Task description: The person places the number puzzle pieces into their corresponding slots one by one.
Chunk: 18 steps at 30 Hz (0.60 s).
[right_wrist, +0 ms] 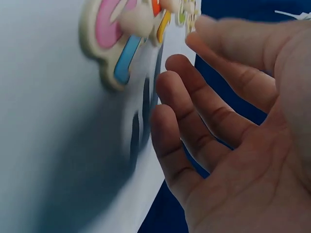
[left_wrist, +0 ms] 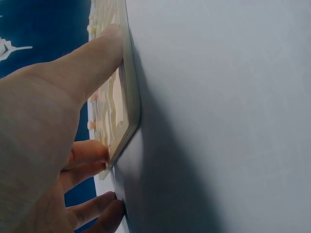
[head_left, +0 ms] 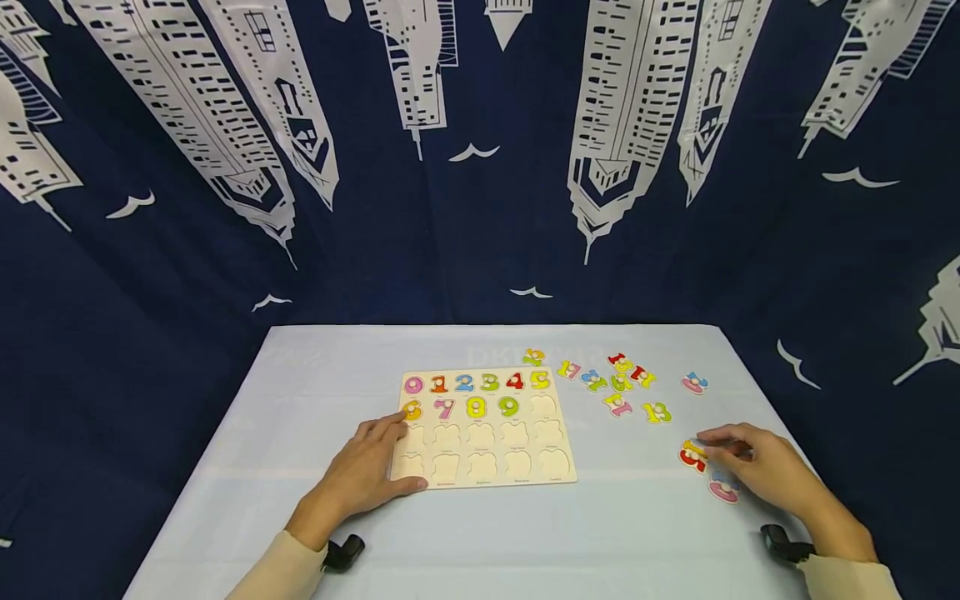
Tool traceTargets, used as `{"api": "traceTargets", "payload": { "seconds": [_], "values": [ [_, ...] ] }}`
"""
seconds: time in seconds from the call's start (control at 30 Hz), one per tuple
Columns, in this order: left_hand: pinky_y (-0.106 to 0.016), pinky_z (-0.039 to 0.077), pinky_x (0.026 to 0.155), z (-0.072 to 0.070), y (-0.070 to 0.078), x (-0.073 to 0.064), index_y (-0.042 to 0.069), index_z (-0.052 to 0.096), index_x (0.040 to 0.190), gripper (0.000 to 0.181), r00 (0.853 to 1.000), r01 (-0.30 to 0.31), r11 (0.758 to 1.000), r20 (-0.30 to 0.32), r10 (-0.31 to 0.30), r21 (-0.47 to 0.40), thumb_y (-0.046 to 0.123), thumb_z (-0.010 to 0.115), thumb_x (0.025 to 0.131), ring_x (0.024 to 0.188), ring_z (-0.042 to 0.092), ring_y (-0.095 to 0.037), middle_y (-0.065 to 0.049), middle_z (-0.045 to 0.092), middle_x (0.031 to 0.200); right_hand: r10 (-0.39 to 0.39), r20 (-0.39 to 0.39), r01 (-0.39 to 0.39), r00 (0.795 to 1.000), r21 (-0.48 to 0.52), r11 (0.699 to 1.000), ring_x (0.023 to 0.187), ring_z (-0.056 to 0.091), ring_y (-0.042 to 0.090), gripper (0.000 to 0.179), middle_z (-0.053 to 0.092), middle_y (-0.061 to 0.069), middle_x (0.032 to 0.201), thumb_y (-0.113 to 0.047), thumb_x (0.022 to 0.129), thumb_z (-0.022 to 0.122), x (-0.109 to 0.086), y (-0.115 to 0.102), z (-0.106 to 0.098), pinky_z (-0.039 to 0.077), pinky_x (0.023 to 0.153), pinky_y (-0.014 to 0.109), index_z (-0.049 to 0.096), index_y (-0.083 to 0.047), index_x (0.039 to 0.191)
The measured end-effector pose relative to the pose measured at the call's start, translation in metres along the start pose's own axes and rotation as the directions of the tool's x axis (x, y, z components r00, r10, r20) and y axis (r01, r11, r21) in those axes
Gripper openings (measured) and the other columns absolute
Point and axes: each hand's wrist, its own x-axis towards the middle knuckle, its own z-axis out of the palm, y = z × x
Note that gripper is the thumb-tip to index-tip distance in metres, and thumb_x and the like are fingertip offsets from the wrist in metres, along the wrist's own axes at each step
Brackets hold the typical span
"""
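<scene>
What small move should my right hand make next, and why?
Probably have your right hand pinch the small red-and-yellow number piece securely. That hand reaches right up to the piece, though contact isn't clear, and your left hand rests at a corner of the rectangular pale wooden board, which has empty recesses.

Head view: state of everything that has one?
Number puzzle board: flat, eleven slots empty.
Number pieces 0–9: seated.
Red-and-yellow number piece: unseated.
Pink-and-blue number piece beside it: unseated.
Other number pieces: scattered, unseated.
Left hand: touching board's left edge, thumb on near edge.
Right hand: loosely curved at red-and-yellow piece; contact unclear.
Skyline-print curtain: hanging.
</scene>
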Motion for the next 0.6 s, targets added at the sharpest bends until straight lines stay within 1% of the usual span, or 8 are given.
{"api": "traceTargets", "payload": {
  "seconds": [0.13,0.23,0.3,0.37,0.47,0.6],
  "values": [
    [-0.061,0.054,0.128,0.000,0.000,0.000,0.005,0.065,0.159,0.096,1.000,0.001,1.000,-0.006,-0.001,0.005,0.061,0.098,0.090,0.158,0.053,-0.042,-0.011,0.051,0.183,0.045,0.055,-0.046,0.997,0.015,0.999,0.083,0.057,-0.001,0.028,0.083,0.002,0.110,-0.032,0.102,0.093,-0.004,0.003,-0.005,0.048,0.071,0.022,0.088,-0.015,0.124],
    [-0.062,0.055,0.128,0.001,-0.001,-0.001,0.005,0.065,0.159,0.096,1.000,0.004,1.000,-0.007,-0.004,0.000,0.061,0.098,0.089,0.158,0.054,-0.043,-0.011,0.051,0.183,0.071,0.131,-0.075,0.989,0.032,0.997,0.079,0.057,0.000,0.028,0.078,-0.001,0.101,-0.035,0.098,0.097,-0.009,0.007,-0.006,0.049,0.070,0.023,0.086,-0.014,0.114],
    [-0.062,0.054,0.128,0.001,-0.001,-0.002,0.005,0.065,0.158,0.095,1.000,0.004,1.000,-0.006,-0.004,-0.007,0.061,0.098,0.089,0.158,0.054,-0.043,-0.011,0.051,0.183,0.074,0.178,-0.084,0.981,0.048,0.995,0.076,0.058,0.000,0.027,0.075,-0.002,0.094,-0.033,0.095,0.098,-0.012,0.009,-0.006,0.050,0.068,0.022,0.084,-0.014,0.107],
    [-0.063,0.054,0.128,0.002,-0.002,-0.002,0.004,0.065,0.158,0.096,1.000,0.002,1.000,-0.006,-0.002,-0.014,0.061,0.098,0.089,0.158,0.054,-0.043,-0.012,0.051,0.182,0.071,0.209,-0.087,0.975,0.065,0.994,0.074,0.059,0.000,0.023,0.073,-0.003,0.089,-0.030,0.096,0.098,-0.014,0.010,-0.006,0.051,0.067,0.022,0.082,-0.014,0.102],
    [-0.063,0.054,0.128,0.002,-0.002,-0.002,0.003,0.064,0.159,0.096,1.000,-0.006,1.000,-0.007,0.006,-0.016,0.062,0.098,0.090,0.158,0.054,-0.044,-0.013,0.052,0.182,0.069,0.204,-0.086,0.976,0.079,0.993,0.071,0.061,0.001,0.019,0.075,-0.002,0.085,-0.027,0.098,0.096,-0.013,0.009,-0.005,0.052,0.064,0.022,0.083,-0.013,0.099],
    [-0.063,0.053,0.129,0.002,-0.002,-0.001,0.003,0.064,0.159,0.097,1.000,-0.010,1.000,-0.009,0.010,-0.010,0.062,0.097,0.091,0.158,0.054,-0.044,-0.013,0.051,0.182,0.063,0.147,-0.071,0.987,0.050,0.996,0.071,0.060,0.001,0.014,0.077,-0.003,0.085,-0.025,0.099,0.095,-0.006,0.006,-0.003,0.052,0.064,0.022,0.086,-0.014,0.100]
  ]
}}
